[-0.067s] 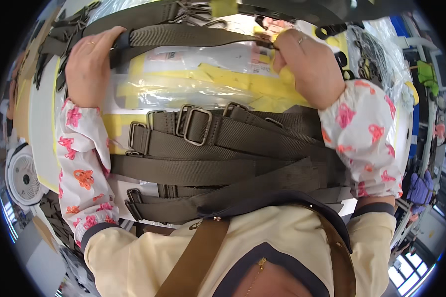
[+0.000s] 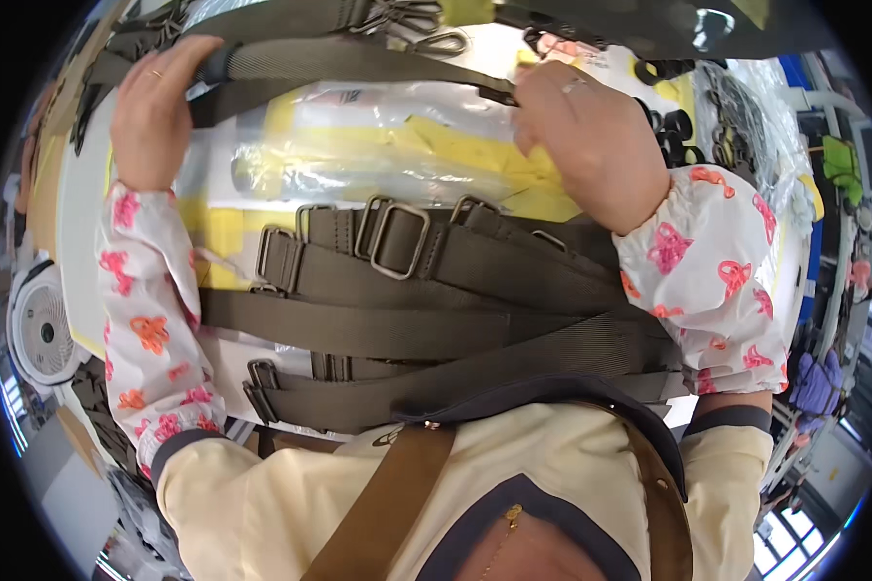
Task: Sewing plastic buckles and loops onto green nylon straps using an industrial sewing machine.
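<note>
A dark olive webbing strap (image 2: pixel 358 63) stretches between my two hands at the far side of the table. My left hand (image 2: pixel 155 121) grips it near its left part, fingers bent over the far edge. At the other end, my right hand (image 2: pixel 591 140) pinches the strap's narrow tip; its fingers are slightly blurred. Below lie clear plastic sleeves (image 2: pixel 358 155) with yellow tape over them. Closer to me is a stack of similar straps (image 2: pixel 358 321), several with metal slide buckles (image 2: pixel 400 240).
Metal snap hooks (image 2: pixel 412 24) lie on straps at the far edge. Black rolled pieces (image 2: pixel 673 126) and clear plastic bags (image 2: pixel 765 107) sit on the right. A white fan (image 2: pixel 46 332) stands left of the table. A dark machine-like surface (image 2: pixel 659 29) borders the far right.
My left hand has shifted a little left and away from me with the strap. My right hand has moved slightly left, still at the strap's end. The view has shifted slightly.
</note>
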{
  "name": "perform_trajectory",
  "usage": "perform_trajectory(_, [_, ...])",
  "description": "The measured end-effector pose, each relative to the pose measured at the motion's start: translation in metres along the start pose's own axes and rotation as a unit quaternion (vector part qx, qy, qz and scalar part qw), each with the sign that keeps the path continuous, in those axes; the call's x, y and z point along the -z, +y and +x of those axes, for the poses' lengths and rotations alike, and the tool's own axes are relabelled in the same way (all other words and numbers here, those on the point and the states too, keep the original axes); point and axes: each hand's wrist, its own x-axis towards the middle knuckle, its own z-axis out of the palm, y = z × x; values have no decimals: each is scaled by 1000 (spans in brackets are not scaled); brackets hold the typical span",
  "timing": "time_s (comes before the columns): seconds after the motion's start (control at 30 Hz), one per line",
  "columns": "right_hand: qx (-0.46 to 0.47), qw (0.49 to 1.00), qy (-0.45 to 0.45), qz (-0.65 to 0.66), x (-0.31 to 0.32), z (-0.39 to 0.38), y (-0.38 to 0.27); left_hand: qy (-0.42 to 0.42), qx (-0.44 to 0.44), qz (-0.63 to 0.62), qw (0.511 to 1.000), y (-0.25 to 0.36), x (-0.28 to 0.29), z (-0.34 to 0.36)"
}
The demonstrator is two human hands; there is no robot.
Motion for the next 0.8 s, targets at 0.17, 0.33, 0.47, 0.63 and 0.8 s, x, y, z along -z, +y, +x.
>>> perform_trajectory(0.17, [25, 999, -19, -35, -31, 59, -36, -26, 54, 93, 994, -76, -18, -41])
perform_trajectory(0.33, [-46, 987, -144, -57, -28, 61, -23, -119, 135, -18, 983, -69, -45, -14])
perform_trajectory(0.47, [24, 993, 9, 113, 5, 21, -33, -171, 204, -138, 954, 15, 58, 16])
perform_trajectory(0.63, [-9, 934, -204, 292, 36, -5, -75, -261, 22, -446, 856, 119, 86, -19])
perform_trajectory(0.8, [-52, 928, -192, 316, 28, -11, -85, -287, 60, -440, 849, 137, 93, -26])
